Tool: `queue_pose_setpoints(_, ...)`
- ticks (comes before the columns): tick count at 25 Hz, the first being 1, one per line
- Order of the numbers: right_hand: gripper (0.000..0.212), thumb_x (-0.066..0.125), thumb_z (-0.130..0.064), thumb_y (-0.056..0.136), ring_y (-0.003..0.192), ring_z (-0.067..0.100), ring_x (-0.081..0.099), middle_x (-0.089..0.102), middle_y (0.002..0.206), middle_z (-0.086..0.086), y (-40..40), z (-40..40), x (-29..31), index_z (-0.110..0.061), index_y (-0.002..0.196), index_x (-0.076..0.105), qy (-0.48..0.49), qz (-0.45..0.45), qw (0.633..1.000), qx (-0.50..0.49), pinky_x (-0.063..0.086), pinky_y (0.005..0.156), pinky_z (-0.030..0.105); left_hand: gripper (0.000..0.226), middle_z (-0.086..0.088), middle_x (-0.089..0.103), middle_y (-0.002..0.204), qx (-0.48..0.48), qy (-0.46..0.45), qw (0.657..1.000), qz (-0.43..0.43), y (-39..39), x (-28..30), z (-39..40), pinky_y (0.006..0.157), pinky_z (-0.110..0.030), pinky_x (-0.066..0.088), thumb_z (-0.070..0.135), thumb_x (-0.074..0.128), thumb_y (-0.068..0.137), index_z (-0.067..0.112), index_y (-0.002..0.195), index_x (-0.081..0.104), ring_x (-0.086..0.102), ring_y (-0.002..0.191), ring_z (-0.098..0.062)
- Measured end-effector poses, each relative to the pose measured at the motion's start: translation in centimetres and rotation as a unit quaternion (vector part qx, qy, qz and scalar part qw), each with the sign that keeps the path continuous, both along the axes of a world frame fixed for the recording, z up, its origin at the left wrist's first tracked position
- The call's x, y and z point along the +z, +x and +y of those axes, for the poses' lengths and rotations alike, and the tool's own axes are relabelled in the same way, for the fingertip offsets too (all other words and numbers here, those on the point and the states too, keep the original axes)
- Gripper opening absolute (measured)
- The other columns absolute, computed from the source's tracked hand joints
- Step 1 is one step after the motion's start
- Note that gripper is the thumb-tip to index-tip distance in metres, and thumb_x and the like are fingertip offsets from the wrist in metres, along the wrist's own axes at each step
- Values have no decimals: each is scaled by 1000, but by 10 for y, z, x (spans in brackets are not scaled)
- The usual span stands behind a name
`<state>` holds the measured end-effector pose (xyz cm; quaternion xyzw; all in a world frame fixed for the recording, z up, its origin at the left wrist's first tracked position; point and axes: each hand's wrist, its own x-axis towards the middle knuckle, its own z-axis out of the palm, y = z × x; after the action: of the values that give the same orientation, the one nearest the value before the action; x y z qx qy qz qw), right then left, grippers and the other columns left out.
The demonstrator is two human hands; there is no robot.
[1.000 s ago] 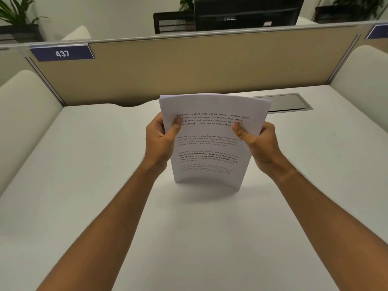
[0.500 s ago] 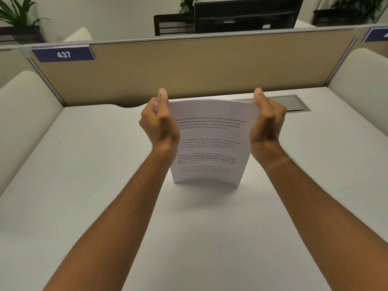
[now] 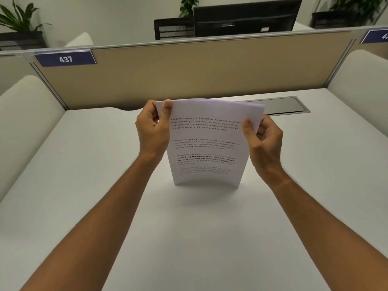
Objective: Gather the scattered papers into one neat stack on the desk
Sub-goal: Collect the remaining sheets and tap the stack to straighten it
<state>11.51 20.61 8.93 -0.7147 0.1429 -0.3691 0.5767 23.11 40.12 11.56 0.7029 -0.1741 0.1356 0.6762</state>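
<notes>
Near the middle of the desk [image 3: 84,185], toward its far edge, the stack of papers [image 3: 207,143] stands upright on its lower edge, bowed slightly, printed side facing the person. The left hand [image 3: 152,131] grasps the stack's upper left corner, thumb on the front and fingers curled behind. The right hand [image 3: 263,139] pinches the right edge a little below the top, thumb on the printed face. Both forearms reach forward from the near edge. Half a second ago both hands sat at the top corners with fingers raised above the sheets; the right hand has since dropped lower along the edge. Behind the papers a grey cable hatch [image 3: 277,105] lies in the desk near its far edge, beneath the beige partition [image 3: 189,70] bearing the label 437 [image 3: 65,59]. A dark monitor [image 3: 245,17] stands beyond.
</notes>
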Motion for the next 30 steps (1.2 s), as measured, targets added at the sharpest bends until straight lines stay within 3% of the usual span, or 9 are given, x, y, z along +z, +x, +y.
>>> queue_pose_setpoints(5, 12, 71, -11, 87, 90, 24, 72, 74, 100, 5, -15, -15, -21, -12, 99, 69, -16, 88, 995, 53, 61, 80, 34, 13, 6, 65, 80, -70, 98, 992, -22, 11, 16, 28, 61, -14, 48, 17, 71, 85, 24, 81, 60, 58, 69, 1)
queue_pose_setpoints(7, 15, 72, -14, 87, 92, 23, 72, 74, 101, 2, -13, -19, -17, -16, 101, 70, -25, 94, 993, 62, 61, 83, 34, 11, 4, 69, 85, -103, 221, 968, -57, 15, 42, 33, 66, -15, 51, 19, 75, 80, 21, 87, 66, 62, 73, -4)
queue_pose_setpoints(11, 19, 73, -18, 87, 94, 25, 72, 74, 106, 5, -8, -25, -17, -15, 105, 71, -34, 95, 991, 83, 60, 84, 39, 22, 1, 72, 90, -141, 500, 817, -251, 11, 92, 1, 75, -29, 52, 23, 78, 80, 15, 99, 74, 61, 78, -13)
queue_pose_setpoints(14, 19, 72, -18, 87, 94, 25, 72, 74, 107, 6, -7, -24, -17, -13, 105, 70, -35, 81, 992, 91, 60, 84, 39, 8, 11, 60, 72, -198, 546, 761, -289, 0, 101, -31, 62, -27, 43, 19, 76, 82, 15, 88, 73, 55, 64, -11)
queue_pose_setpoints(16, 18, 72, -19, 87, 91, 24, 72, 75, 104, 6, -8, -28, -16, -9, 101, 70, -29, 82, 990, 111, 61, 82, 36, 6, 8, 59, 67, -202, 532, 780, -261, 4, 102, -34, 57, -24, 37, 15, 75, 83, 14, 80, 70, 52, 60, -10)
queue_pose_setpoints(19, 20, 73, -21, 86, 87, 26, 72, 76, 99, 5, -20, -50, -20, -9, 102, 73, -10, 143, 972, 188, 60, 77, 37, 4, -6, 70, 78, -202, 431, 870, -132, 15, 108, -15, 62, -23, 49, 10, 74, 85, 7, 85, 72, 63, 66, -12)
queue_pose_setpoints(22, 33, 80, -21, 78, 94, 31, 71, 76, 103, 7, -38, -78, -27, -10, 108, 73, 46, 194, 953, 228, 59, 81, 37, 14, 8, 71, 64, -179, 266, 947, 8, 27, 101, 17, 54, -17, 50, 5, 72, 86, 11, 75, 66, 61, 54, 0)
queue_pose_setpoints(26, 44, 79, -24, 68, 96, 31, 71, 76, 103, 9, -43, -76, -32, -9, 108, 70, 223, 153, 932, 243, 59, 77, 35, 12, 4, 73, 67, -154, 139, 970, 128, 34, 65, 51, 61, -26, 59, 6, 70, 86, 8, 76, 64, 67, 58, -9)
queue_pose_setpoints(30, 34, 77, -19, 74, 94, 29, 73, 77, 102, 8, -34, -64, -33, -4, 104, 71, 177, 136, 951, 214, 60, 81, 40, 9, 2, 73, 71, -121, 81, 968, 202, 30, 17, 71, 67, -31, 60, 7, 69, 87, 7, 79, 64, 68, 63, -14)
